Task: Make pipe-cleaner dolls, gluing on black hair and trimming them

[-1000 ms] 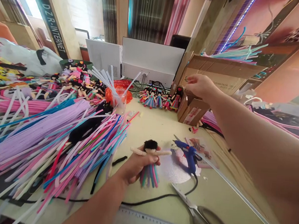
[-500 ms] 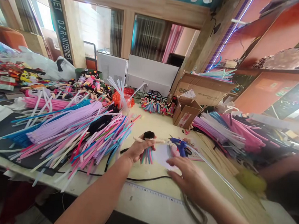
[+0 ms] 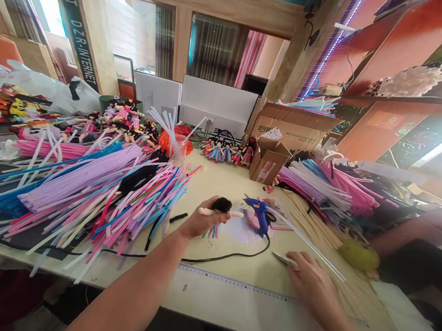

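My left hand (image 3: pixel 200 218) is closed around a small pipe-cleaner doll (image 3: pixel 223 205) with black fuzzy hair and cream arms stretched sideways. Striped pink, blue and green strands hang below my fingers; the doll's middle is hidden by them. My right hand (image 3: pixel 311 277) is low over the table at the right, its fingers closed on scissors (image 3: pixel 283 258), whose pale metal blades point left while the handles are covered. Between and beyond my hands a blue glue gun (image 3: pixel 260 213) lies on the table, a long clear glue stick (image 3: pixel 310 246) running out from it.
Loose pipe cleaners (image 3: pixel 89 191) cover the left side. More bundles (image 3: pixel 322 183) lie at the right near a green fruit-like object (image 3: pixel 359 254). Finished dolls (image 3: pixel 222 149) sit behind, beside a cardboard box (image 3: pixel 269 161). A black cord (image 3: pixel 213 260) and a ruler (image 3: pixel 234 283) cross the front.
My right hand has moved right and down from beside the glue gun and taken hold of the scissors. The left hand still holds the doll, turned slightly. The camera view has shifted a little.
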### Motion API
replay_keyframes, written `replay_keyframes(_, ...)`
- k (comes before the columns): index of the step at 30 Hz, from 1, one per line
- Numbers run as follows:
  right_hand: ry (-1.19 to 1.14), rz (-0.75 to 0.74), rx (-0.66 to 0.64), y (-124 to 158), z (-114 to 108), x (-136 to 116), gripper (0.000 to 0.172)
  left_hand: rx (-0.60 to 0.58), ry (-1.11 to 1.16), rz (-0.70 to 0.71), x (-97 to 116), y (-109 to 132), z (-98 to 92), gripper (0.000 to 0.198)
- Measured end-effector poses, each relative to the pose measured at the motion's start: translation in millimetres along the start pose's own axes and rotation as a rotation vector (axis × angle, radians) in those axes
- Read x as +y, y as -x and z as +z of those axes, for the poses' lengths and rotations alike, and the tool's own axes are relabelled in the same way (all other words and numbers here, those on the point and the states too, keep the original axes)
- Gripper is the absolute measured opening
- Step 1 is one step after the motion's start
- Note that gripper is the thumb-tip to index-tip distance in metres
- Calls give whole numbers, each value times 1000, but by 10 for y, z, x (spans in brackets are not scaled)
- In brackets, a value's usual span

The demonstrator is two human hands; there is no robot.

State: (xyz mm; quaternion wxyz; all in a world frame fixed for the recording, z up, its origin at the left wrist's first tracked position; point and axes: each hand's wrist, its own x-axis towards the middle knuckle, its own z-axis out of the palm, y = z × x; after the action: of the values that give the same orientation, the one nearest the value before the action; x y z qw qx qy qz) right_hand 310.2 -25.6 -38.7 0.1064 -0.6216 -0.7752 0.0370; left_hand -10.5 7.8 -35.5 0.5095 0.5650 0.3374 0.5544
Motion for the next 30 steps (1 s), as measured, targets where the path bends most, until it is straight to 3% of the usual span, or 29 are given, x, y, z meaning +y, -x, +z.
replay_keyframes(4,-551,-36,-57,-253,-29,-565,28,-33,-309,122,28,44,67,23)
replay_keyframes(6,-707,-81,-57,-412,-49,-907,32,-58,-460,190,34,50,96,22)
replay_keyframes(10,-493,-181,42,-695,-73,-1287,32,-63,-663,254,3,36,112,21)
replay_keyframes(14,-395,-265,-3,-881,-56,-1302,36,-96,-700,253,-29,23,109,20)
replay_keyframes(18,-703,-322,-183,-1019,-58,-1189,38,-117,-643,180,22,-26,131,16)
replay_keyframes(21,-958,-303,-245,-1099,-56,-1105,39,-141,-543,27,105,-130,166,16)
replay_keyframes(25,-1209,-162,-186,-1146,-25,-1036,38,-113,-376,-152,139,-310,221,19)
replay_keyframes(30,-1402,-29,-105,-1138,31,-967,38,32,-37,-251,-75,-403,266,30)
